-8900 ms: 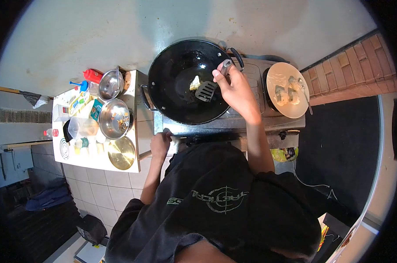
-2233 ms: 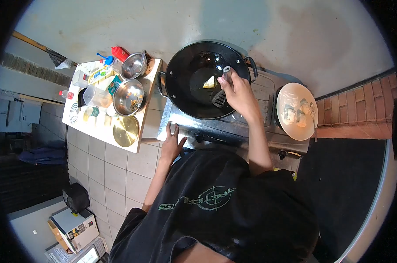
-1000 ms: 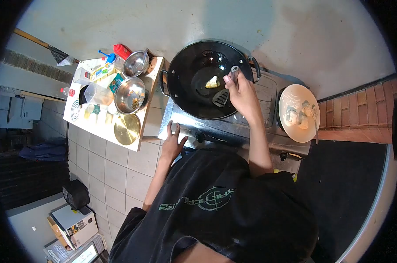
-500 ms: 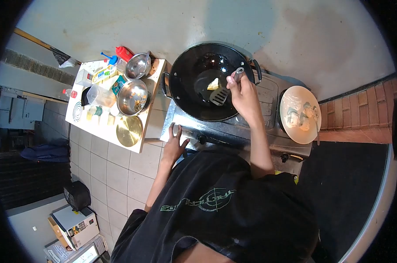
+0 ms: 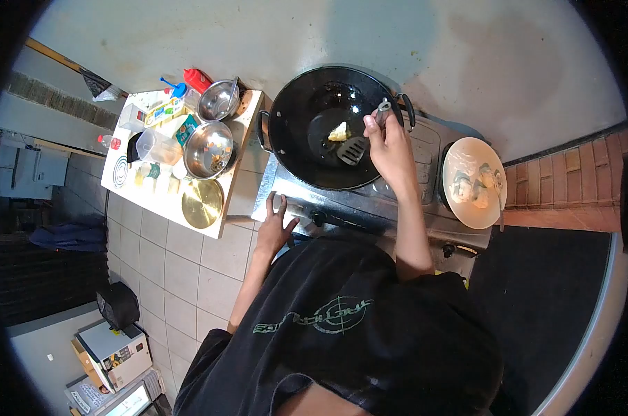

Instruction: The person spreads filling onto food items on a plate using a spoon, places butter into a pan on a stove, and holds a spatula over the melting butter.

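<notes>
A black two-handled wok [image 5: 303,149] stands on the metal gas stove [image 5: 286,201]. Inside it, a small pale-yellow piece of food [image 5: 338,132] lies in a shiny wet patch. My right hand [image 5: 390,149], above the wok's right side, is wrapped round the handle of a slotted spatula [image 5: 353,151]. The spatula's head is just below and right of the food, with a small gap between them. My left hand [image 5: 275,225] rests on the stove's front left corner, fingers spread, holding nothing.
Right of the wok stands a cream plate [image 5: 459,156] with coated food pieces. On the left, a white table [image 5: 168,204] bears steel bowls [image 5: 204,166], a gold lid [image 5: 203,204], a plastic container [image 5: 154,149] and a red squeeze bottle [image 5: 196,81]. A wall runs behind the stove.
The spatula's head has shifted slightly right and down in the wok, away from the food. My right hand has moved a little to the right with it. My left hand stays on the stove.
</notes>
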Available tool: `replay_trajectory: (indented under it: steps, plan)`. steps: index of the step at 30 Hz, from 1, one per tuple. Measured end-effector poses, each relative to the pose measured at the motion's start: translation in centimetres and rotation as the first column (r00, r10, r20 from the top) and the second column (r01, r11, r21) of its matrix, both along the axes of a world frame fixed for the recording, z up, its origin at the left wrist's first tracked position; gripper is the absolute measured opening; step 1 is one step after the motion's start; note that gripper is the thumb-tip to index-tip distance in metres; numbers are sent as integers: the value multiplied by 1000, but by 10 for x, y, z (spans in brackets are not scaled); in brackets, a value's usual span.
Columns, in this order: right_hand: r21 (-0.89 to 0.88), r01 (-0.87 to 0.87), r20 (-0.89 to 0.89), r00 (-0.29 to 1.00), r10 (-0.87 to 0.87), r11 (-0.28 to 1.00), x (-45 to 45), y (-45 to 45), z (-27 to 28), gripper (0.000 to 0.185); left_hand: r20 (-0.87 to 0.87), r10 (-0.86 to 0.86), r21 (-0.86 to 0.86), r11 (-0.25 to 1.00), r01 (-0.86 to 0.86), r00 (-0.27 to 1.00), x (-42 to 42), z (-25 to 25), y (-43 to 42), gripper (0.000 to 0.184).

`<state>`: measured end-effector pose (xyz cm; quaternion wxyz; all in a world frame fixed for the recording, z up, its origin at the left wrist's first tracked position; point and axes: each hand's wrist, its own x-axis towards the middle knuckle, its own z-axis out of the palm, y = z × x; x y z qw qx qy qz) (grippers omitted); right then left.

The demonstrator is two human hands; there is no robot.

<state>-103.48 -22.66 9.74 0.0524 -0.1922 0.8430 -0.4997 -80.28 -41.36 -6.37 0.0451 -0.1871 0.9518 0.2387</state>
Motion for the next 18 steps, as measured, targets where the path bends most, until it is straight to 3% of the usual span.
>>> replay_trajectory:
  steps: [4, 10, 13, 18]
  plan:
    - [121, 23, -55, 998, -17, 992, -2, -4, -14, 35, -30, -8, 1, 1000, 8, 1000, 0, -1, 0, 73]
    - [0, -35, 59, 998, 35, 999, 1, 0, 14, 46, 3, -4, 20, 1000, 4, 1000, 0, 0, -1, 73]
    - [132, -11, -5, 1000, 12, 991, -7, -1, -2, 48, 27, -1, 18, 1000, 1, 1000, -1, 1, -1, 73]
    - [103, -59, -8, 998, 60, 993, -17, -1, -8, 46, 97, 25, 80, 996, -33, 995, -6, 17, 2, 73]
